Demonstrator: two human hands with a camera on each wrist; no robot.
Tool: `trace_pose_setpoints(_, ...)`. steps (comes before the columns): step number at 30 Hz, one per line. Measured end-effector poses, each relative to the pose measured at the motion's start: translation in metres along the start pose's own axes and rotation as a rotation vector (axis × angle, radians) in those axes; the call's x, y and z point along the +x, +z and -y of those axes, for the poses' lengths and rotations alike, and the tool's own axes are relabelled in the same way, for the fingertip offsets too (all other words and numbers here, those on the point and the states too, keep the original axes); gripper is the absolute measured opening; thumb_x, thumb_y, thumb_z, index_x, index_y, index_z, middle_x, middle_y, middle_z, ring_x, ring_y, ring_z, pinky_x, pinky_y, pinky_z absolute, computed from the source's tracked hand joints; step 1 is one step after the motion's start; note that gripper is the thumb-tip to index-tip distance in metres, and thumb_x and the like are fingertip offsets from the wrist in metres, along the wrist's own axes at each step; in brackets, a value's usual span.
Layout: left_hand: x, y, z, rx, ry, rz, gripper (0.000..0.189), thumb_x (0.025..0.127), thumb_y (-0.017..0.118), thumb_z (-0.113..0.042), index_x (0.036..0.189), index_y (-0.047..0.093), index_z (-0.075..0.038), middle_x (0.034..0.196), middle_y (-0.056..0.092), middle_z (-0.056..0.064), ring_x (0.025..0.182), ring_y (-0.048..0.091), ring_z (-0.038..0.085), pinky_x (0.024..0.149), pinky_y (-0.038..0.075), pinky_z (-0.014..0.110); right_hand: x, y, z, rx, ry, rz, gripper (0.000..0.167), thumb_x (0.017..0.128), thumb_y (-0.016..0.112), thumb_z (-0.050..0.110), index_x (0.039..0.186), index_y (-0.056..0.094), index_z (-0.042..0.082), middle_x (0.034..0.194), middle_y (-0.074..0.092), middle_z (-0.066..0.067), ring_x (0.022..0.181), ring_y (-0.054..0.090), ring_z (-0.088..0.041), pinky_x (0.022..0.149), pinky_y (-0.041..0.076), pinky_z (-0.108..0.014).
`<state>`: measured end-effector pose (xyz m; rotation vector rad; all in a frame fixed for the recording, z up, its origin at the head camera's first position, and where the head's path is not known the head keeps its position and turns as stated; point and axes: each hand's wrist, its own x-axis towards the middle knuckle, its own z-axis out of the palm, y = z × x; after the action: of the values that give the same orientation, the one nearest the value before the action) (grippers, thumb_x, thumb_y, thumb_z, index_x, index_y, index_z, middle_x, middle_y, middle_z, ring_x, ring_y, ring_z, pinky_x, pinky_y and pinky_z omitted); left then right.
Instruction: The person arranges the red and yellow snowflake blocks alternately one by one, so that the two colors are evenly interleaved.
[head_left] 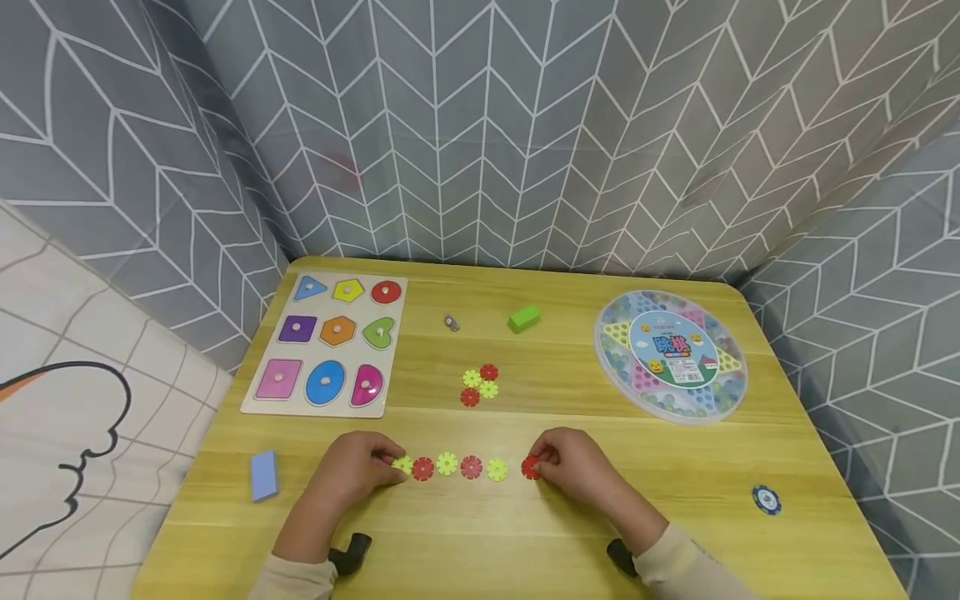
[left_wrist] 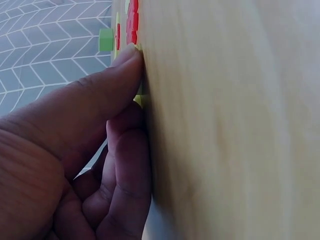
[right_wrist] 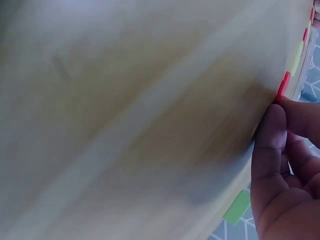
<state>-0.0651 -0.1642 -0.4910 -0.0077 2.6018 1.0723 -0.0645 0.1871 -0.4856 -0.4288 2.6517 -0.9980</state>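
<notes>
Notched plastic discs lie in a row on the wooden table, yellow and red by turns. At the row's left end my left hand [head_left: 352,471] pinches a yellow disc [head_left: 403,465] between thumb and fingers, with a red disc [head_left: 423,469] close beside it. My right hand [head_left: 576,467] pinches a red disc [head_left: 529,467] at the right, a small gap from the yellow disc [head_left: 497,470]. In the right wrist view, thumb and finger meet at the edge of that red disc [right_wrist: 283,85], low at the tabletop. My left fingers partly cover their yellow disc.
Several more discs [head_left: 470,397] cluster behind the row. A shape puzzle board [head_left: 315,344] lies back left, a round Chinese checkers box [head_left: 672,357] back right. Also on the table are a green block [head_left: 524,318], a blue block [head_left: 264,476], a small grey object [head_left: 452,322] and a blue-white chip [head_left: 767,499].
</notes>
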Motion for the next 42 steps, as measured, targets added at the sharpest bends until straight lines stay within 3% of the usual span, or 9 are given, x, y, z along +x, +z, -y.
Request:
trace_pose_setpoints(6, -0.001, -0.001, 0.000, 0.004, -0.005, 0.008, 0.021, 0.079, 0.092, -0.014, 0.097, 0.081, -0.016, 0.082, 0.063, -0.004, 0.079, 0.056, 0.017, 0.075, 0.050, 0.035, 0.000, 0.009, 0.008, -0.068, -0.040, -0.041, 0.013, 0.089, 0.080, 0.004, 0.085, 0.069, 0.011, 0.079, 0.058, 0.009, 0.072, 0.055, -0.007, 0.067, 0.050, -0.029)
trace_pose_setpoints(12, 0.000, -0.001, 0.001, 0.011, 0.012, 0.003, 0.021, 0.079, 0.091, -0.014, 0.097, 0.081, -0.016, 0.082, 0.063, -0.005, 0.079, 0.057, 0.016, 0.075, 0.050, 0.035, 0.013, 0.002, 0.012, -0.106, 0.021, -0.048, 0.008, 0.093, 0.076, 0.007, 0.090, 0.070, 0.013, 0.078, 0.057, 0.009, 0.071, 0.053, -0.009, 0.069, 0.049, -0.031)
trace_pose_setpoints(14, 0.000, -0.001, 0.001, 0.012, 0.014, 0.001, 0.021, 0.079, 0.091, -0.015, 0.097, 0.081, -0.016, 0.082, 0.063, -0.005, 0.079, 0.057, 0.016, 0.075, 0.050, 0.035, 0.025, -0.003, 0.018, -0.130, 0.021, -0.052, 0.007, 0.094, 0.075, 0.010, 0.101, 0.074, 0.010, 0.081, 0.057, 0.008, 0.072, 0.052, -0.010, 0.070, 0.048, -0.033)
trace_pose_setpoints(20, 0.001, 0.000, 0.002, 0.012, 0.006, 0.005, 0.020, 0.079, 0.091, -0.015, 0.097, 0.081, -0.016, 0.083, 0.063, -0.005, 0.079, 0.057, 0.016, 0.075, 0.050, 0.035, 0.062, -0.003, 0.031, -0.312, -0.049, 0.035, 0.048, 0.101, 0.067, 0.023, 0.147, 0.059, 0.012, 0.096, 0.049, -0.004, 0.078, 0.049, -0.019, 0.069, 0.046, -0.035)
trace_pose_setpoints(23, 0.001, 0.002, 0.002, 0.008, 0.014, 0.010, 0.021, 0.079, 0.092, -0.015, 0.097, 0.081, -0.016, 0.082, 0.063, -0.005, 0.079, 0.057, 0.016, 0.075, 0.050, 0.035, 0.067, 0.001, 0.027, -0.396, -0.053, 0.031, 0.042, 0.102, 0.067, 0.026, 0.141, 0.064, 0.012, 0.102, 0.051, -0.008, 0.084, 0.052, -0.023, 0.073, 0.048, -0.038)
trace_pose_setpoints(26, 0.002, 0.002, 0.000, 0.007, 0.023, 0.008, 0.021, 0.078, 0.092, -0.016, 0.097, 0.081, -0.016, 0.083, 0.064, -0.005, 0.079, 0.057, 0.015, 0.075, 0.051, 0.035, 0.067, 0.001, 0.019, -0.421, -0.058, -0.027, 0.024, 0.099, 0.072, 0.027, 0.114, 0.073, 0.008, 0.103, 0.053, -0.008, 0.086, 0.055, -0.024, 0.076, 0.051, -0.040)
trace_pose_setpoints(31, 0.001, 0.000, -0.001, 0.013, 0.022, 0.001, 0.021, 0.079, 0.092, -0.015, 0.097, 0.081, -0.016, 0.083, 0.064, -0.005, 0.079, 0.057, 0.015, 0.075, 0.051, 0.035, 0.066, -0.004, 0.012, -0.374, -0.051, -0.110, 0.023, 0.089, 0.083, 0.018, 0.083, 0.063, 0.010, 0.088, 0.053, -0.002, 0.076, 0.053, -0.020, 0.071, 0.050, -0.038)
trace_pose_setpoints(37, 0.001, 0.000, -0.001, 0.007, 0.037, -0.005, 0.022, 0.078, 0.092, -0.015, 0.097, 0.081, -0.015, 0.083, 0.064, -0.005, 0.078, 0.057, 0.014, 0.073, 0.051, 0.035, 0.071, -0.001, 0.008, -0.288, 0.026, -0.096, 0.012, 0.091, 0.074, 0.001, 0.100, 0.068, 0.005, 0.092, 0.065, -0.005, 0.087, 0.063, -0.024, 0.083, 0.054, -0.043)
trace_pose_setpoints(42, 0.001, -0.001, -0.001, 0.005, 0.017, -0.001, 0.021, 0.078, 0.092, -0.015, 0.097, 0.081, -0.015, 0.082, 0.063, -0.005, 0.078, 0.057, 0.015, 0.074, 0.051, 0.035, 0.077, 0.002, 0.011, -0.286, 0.053, -0.064, 0.028, 0.094, 0.075, 0.015, 0.117, 0.063, 0.004, 0.102, 0.064, -0.008, 0.091, 0.064, -0.027, 0.083, 0.054, -0.046)
